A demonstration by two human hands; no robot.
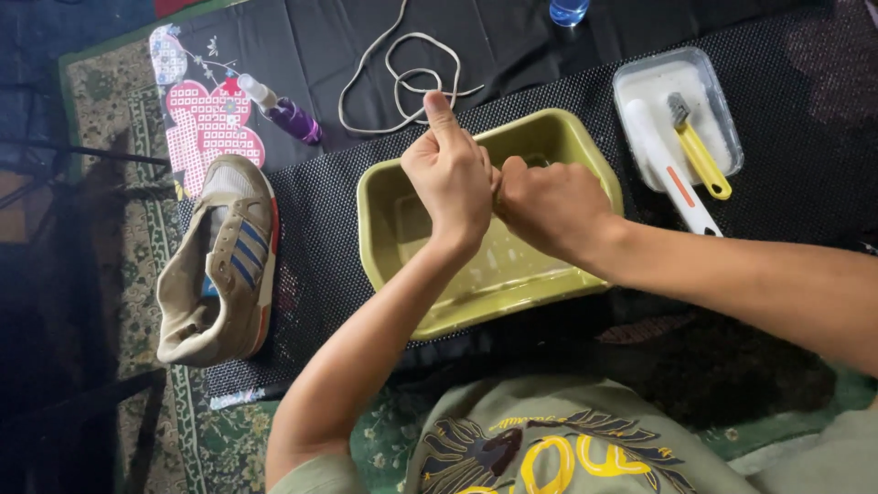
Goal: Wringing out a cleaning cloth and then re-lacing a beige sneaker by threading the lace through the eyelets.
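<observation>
My left hand point(448, 174) and my right hand point(549, 206) are both clenched and pressed knuckle to knuckle over a yellow-green plastic basin point(389, 247) that holds shallow soapy water. The left thumb points up. They seem to pinch a small pale thing between them, probably a shoelace, but the fingers hide most of it. A second beige shoelace point(402, 78) lies looped on the black mat just beyond the basin. A worn beige sneaker point(219, 265) with blue stripes and no laces lies on its side to the left.
A clear tray point(645, 87) at the right holds a yellow-handled brush point(702, 157) and a white brush point(668, 165). A purple spray bottle point(288, 114) lies at the upper left beside a pink patterned cloth point(206, 128). A blue bottle point(567, 11) stands at the top edge.
</observation>
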